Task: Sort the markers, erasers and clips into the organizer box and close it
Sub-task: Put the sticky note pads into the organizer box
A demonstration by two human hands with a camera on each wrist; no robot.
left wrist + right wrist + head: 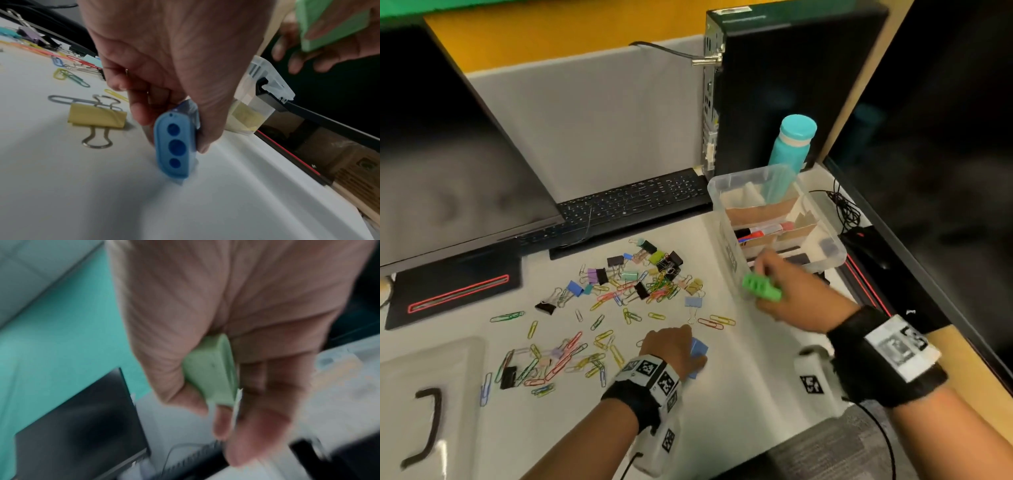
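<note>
My right hand [787, 291] grips a green eraser [761, 288] [211, 371] just in front of the clear organizer box [717, 198], near its front wall. The box has cardboard dividers, and markers [760, 233] lie in one compartment. My left hand [678, 346] pinches a blue eraser [698, 349] [174, 146], which stands on end with its lower end at the white desk [226, 203]. Paper clips and binder clips [626, 284] lie scattered over the desk to the left of both hands. A yellow binder clip [97, 118] lies close beside the left hand.
A clear lid [424, 394] with a black handle lies at the front left. A keyboard [626, 202] and monitor [448, 137] stand behind the clips, a computer tower [784, 85] and a teal bottle [792, 144] behind the box. The desk's right edge [866, 284] runs just past the box.
</note>
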